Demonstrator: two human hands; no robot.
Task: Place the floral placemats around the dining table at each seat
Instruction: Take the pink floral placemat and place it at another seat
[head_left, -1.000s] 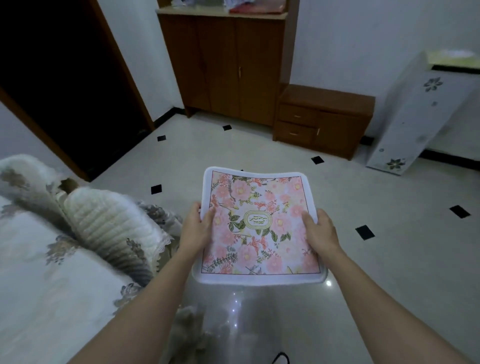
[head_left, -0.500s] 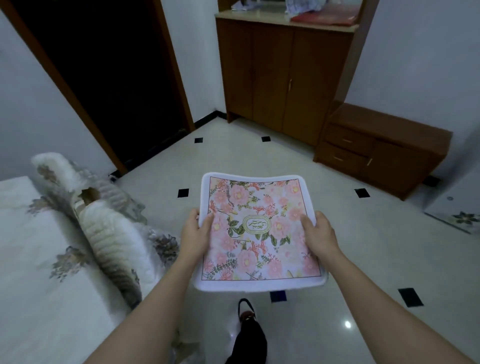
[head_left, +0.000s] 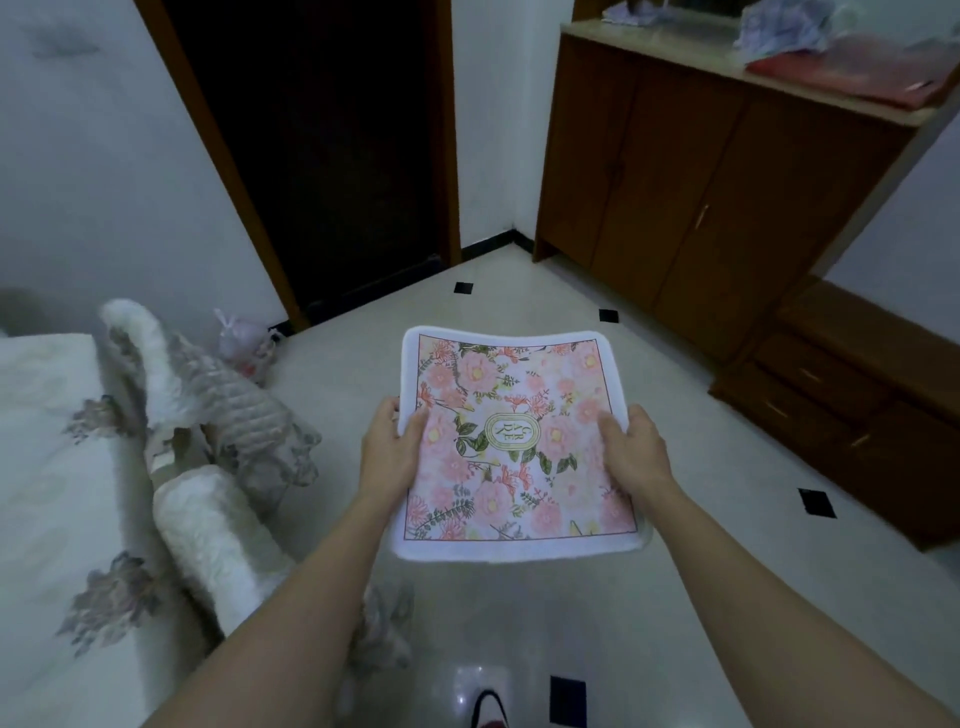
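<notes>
A floral placemat (head_left: 511, 447), pink flowers on a white-bordered square with an oval emblem in the middle, is held flat at waist height over the floor. My left hand (head_left: 389, 447) grips its left edge, thumb on top. On the opposite edge my right hand (head_left: 631, 449) grips the same way. Whether it is one mat or a stack cannot be told. No dining table is in view.
A bed with a floral quilt (head_left: 67, 493) and rolled bedding (head_left: 208, 395) fills the left. Ahead lies a dark open doorway (head_left: 332, 156). A wooden cabinet (head_left: 691, 171) and a low drawer unit (head_left: 857, 405) line the right wall. Pale tiled floor (head_left: 701, 597) runs between them.
The view has swung left and moved forward: the doorway now lies ahead and the cabinet has shifted right. Both hands keep the same hold on the placemat.
</notes>
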